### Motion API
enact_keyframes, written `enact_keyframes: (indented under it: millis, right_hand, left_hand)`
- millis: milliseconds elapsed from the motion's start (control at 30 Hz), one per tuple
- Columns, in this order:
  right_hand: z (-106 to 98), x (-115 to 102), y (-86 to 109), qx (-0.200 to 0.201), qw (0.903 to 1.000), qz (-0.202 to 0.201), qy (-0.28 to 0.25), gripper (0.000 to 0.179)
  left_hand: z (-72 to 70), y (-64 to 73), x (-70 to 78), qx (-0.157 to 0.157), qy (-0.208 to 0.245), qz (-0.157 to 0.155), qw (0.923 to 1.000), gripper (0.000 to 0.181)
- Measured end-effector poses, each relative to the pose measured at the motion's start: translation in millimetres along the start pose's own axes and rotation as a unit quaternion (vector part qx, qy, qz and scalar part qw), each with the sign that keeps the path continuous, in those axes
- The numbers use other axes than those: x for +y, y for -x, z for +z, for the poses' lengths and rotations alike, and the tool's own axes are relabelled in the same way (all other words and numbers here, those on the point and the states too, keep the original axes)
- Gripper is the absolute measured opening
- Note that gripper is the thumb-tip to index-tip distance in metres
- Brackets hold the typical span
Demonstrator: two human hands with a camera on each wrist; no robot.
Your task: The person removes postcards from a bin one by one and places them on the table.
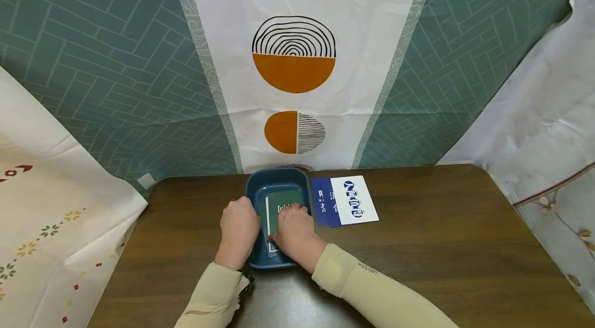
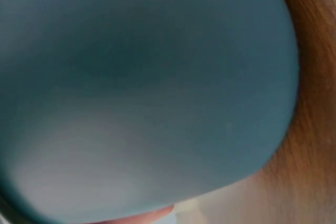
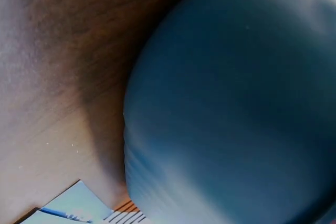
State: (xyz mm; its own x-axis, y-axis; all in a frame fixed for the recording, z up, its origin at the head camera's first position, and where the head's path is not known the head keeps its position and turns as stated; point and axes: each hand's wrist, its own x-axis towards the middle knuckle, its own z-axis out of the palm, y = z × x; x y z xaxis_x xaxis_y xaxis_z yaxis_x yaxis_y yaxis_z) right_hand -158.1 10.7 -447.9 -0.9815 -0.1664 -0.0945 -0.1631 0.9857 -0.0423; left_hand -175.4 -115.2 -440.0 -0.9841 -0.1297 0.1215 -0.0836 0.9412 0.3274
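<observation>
A dark blue plastic tray [image 1: 275, 264] with rounded corners sits near the far edge of the table. My left hand [image 1: 239, 227] grips its left rim, fingers curled. Inside the tray lie green cards [image 1: 290, 197] with white print, overlapping one another. My right hand [image 1: 297, 230] is over them, with the thumb at their left edge and the fingers bent across the top card, hiding much of it. The outer wall of the tray [image 2: 157, 87] fills most of the left wrist view. Its other side [image 3: 231, 98] takes up much of the right wrist view.
Right of the tray, a white card with blue print [image 1: 355, 200] overlaps blue cards [image 1: 322, 201] with white lettering. Brown wooden table [image 1: 441, 235] surrounds them. A patterned cloth [image 1: 297, 75] hangs behind the far edge, with pale curtains [image 1: 56, 204] at the sides.
</observation>
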Motion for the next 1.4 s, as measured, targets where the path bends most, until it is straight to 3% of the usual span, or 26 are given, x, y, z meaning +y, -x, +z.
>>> enact_keyframes:
  millis: [233,533,900,1133,1400]
  right_hand:
    - [4,-2,-2.5,-0.005,0.9997,0.015,0.020,0.101]
    - [5,2,-3.7,-0.007,0.9998,-0.013,-0.012,0.103]
    - [10,3,-11.2,0.023,0.9982,0.000,-0.055,0.103]
    - [9,3,-13.4,0.020,0.9988,0.003,-0.044,0.105]
    - [10,2,-15.1,0.036,0.9987,0.013,-0.033,0.105]
  left_hand:
    - [1.1,-0.1,-0.4,0.007,0.000,0.005,1.0000,0.011]
    - [0.5,-1.4,-2.6,0.005,0.014,-0.002,0.9999,0.011]
    - [-10.2,-8.7,-9.5,-0.076,0.071,-0.044,0.9937,0.011]
    - [-11.7,-9.6,-12.2,-0.091,0.105,-0.059,0.9885,0.014]
    - [-11.8,-14.6,-11.6,-0.102,0.099,-0.059,0.9881,0.009]
